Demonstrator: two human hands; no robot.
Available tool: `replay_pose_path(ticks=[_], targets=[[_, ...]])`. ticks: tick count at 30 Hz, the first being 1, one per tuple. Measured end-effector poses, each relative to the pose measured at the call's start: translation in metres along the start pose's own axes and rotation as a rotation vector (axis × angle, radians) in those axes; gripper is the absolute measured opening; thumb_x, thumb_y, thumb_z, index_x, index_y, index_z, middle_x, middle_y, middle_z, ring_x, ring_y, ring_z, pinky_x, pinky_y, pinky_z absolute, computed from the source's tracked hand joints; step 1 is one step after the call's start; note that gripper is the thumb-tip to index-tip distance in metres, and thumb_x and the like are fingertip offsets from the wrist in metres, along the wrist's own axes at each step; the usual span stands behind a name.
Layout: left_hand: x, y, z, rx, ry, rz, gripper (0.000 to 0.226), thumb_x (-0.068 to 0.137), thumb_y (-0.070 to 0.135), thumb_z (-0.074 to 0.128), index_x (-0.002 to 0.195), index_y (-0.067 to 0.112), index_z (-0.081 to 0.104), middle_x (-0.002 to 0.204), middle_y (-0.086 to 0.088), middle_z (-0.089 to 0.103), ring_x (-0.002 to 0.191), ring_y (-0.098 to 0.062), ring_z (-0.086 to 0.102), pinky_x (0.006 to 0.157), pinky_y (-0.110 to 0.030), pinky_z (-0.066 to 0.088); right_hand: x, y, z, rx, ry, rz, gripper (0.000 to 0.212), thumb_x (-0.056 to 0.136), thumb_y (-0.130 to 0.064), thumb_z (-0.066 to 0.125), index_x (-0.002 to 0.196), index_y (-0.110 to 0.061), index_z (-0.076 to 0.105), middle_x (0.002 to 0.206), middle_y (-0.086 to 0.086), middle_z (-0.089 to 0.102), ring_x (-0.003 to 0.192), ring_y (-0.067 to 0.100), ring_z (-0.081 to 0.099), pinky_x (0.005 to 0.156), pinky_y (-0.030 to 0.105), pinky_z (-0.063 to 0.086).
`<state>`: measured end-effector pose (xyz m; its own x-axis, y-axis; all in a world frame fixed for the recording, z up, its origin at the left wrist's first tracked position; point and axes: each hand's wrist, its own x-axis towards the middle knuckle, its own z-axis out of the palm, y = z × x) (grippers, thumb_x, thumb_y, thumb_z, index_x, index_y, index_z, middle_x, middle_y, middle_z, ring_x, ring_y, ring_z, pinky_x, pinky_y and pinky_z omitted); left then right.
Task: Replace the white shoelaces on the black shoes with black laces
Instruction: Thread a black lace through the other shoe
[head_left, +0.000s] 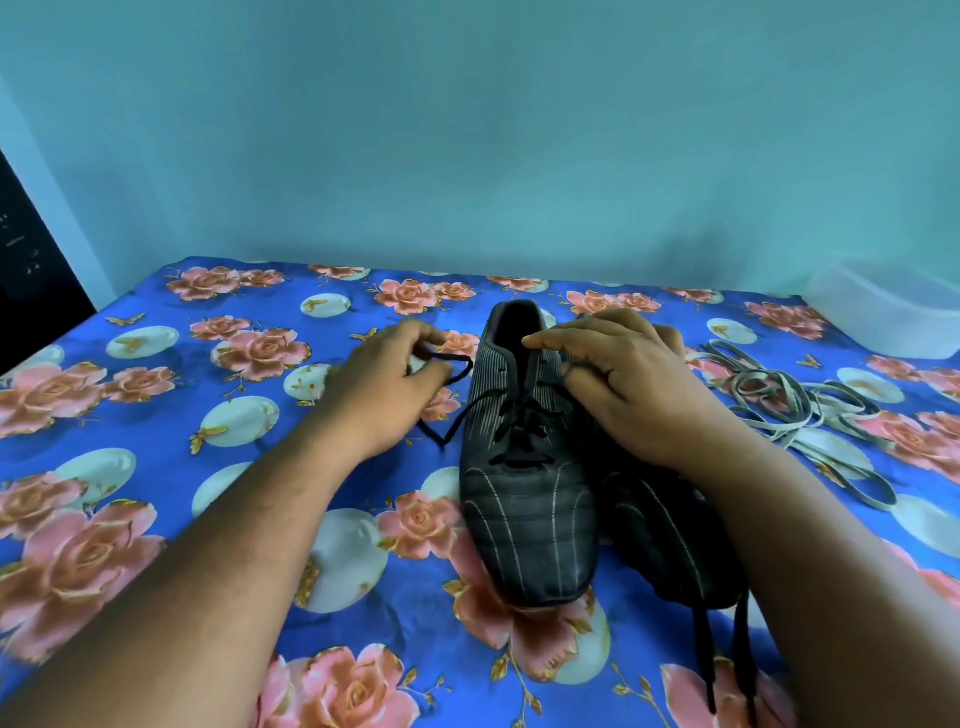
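My left hand (387, 387), left of centre in the frame, pinches the free end of the black lace (451, 371) between thumb and curled fingers; the lace is thin, limp and light, so it sags in a loop on the floral cloth (156, 467) and is best gripped near its stiff tip. My right hand (623, 384), just right of centre, presses down on the collar of the black shoe (524, 499), index finger stretched over the opening, the other fingers bent against the eyelet side; whether they grip lace there I cannot tell. The shoe looks firm and steady, with lower eyelets already laced black. The second shoe (670, 540) lies touching it on the right, its laces (727, 660) trailing toward the bottom edge. The removed white laces (800, 410) lie heaped at right, soft and tangle-prone. I can read no brand or writing anywhere.
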<state>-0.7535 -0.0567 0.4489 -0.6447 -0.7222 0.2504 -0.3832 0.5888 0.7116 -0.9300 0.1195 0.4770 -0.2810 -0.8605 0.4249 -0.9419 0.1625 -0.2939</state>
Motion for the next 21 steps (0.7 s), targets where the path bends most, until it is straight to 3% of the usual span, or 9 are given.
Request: replay_pose_path(ticks=[2, 5, 8, 13, 18, 21], targets=[[-0.003, 0.009, 0.005, -0.167, 0.000, 0.161, 0.028, 0.094, 0.019, 0.068, 0.121, 0.025, 0.060, 0.120, 0.006, 0.058, 0.101, -0.005, 0.052, 0.079, -0.004, 0.039, -0.001, -0.001, -0.001, -0.033, 0.016, -0.015, 0.041, 0.093, -0.041, 0.046, 0.131, -0.045, 0.061, 0.127, -0.025, 0.061, 0.128, 0.010, 0.041, 0.100, 0.041, 0.026], [-0.008, 0.010, 0.008, -0.131, -0.072, 0.340, 0.021, 0.091, 0.025, 0.074, 0.109, 0.027, 0.063, 0.114, 0.010, 0.060, 0.104, -0.002, 0.052, 0.081, -0.004, 0.036, -0.004, -0.005, -0.003, -0.064, 0.085, -0.075, 0.034, 0.087, -0.059, 0.059, 0.115, -0.042, 0.068, 0.114, -0.022, 0.062, 0.119, 0.014, 0.047, 0.099, 0.043, 0.032], [-0.009, 0.007, 0.008, -0.140, -0.147, 0.393, 0.038, 0.091, 0.028, 0.076, 0.126, 0.030, 0.062, 0.120, 0.016, 0.055, 0.109, 0.002, 0.050, 0.086, -0.003, 0.034, -0.004, -0.008, -0.003, -0.110, 0.090, -0.131, 0.033, 0.079, -0.068, 0.061, 0.094, -0.041, 0.073, 0.095, -0.022, 0.065, 0.106, 0.016, 0.051, 0.093, 0.041, 0.033], [-0.008, 0.004, 0.009, -0.149, -0.240, 0.407, 0.052, 0.084, 0.039, 0.076, 0.133, 0.045, 0.058, 0.130, 0.017, 0.046, 0.120, 0.003, 0.048, 0.096, -0.010, 0.040, -0.005, -0.011, 0.003, -0.032, 0.055, -0.150, 0.014, 0.081, -0.048, 0.067, 0.084, -0.037, 0.075, 0.076, -0.023, 0.063, 0.093, 0.014, 0.051, 0.087, 0.040, 0.034], [-0.010, 0.006, 0.008, -0.161, -0.232, 0.407, 0.053, 0.086, 0.030, 0.080, 0.133, 0.044, 0.059, 0.130, 0.012, 0.047, 0.118, 0.005, 0.049, 0.089, -0.005, 0.043, -0.006, -0.008, 0.004, 0.173, -0.160, -0.095, 0.010, 0.082, -0.044, 0.056, 0.084, -0.037, 0.062, 0.080, -0.017, 0.062, 0.094, 0.005, 0.051, 0.097, 0.045, 0.040], [-0.012, 0.006, 0.009, -0.183, -0.232, 0.393, 0.054, 0.086, 0.026, 0.080, 0.133, 0.042, 0.059, 0.130, 0.011, 0.047, 0.114, 0.008, 0.050, 0.087, -0.004, 0.043, -0.007, -0.008, 0.006, 0.109, -0.092, -0.072, 0.027, 0.084, -0.062, 0.055, 0.082, -0.036, 0.059, 0.079, -0.018, 0.061, 0.094, 0.005, 0.049, 0.095, 0.040, 0.036]])
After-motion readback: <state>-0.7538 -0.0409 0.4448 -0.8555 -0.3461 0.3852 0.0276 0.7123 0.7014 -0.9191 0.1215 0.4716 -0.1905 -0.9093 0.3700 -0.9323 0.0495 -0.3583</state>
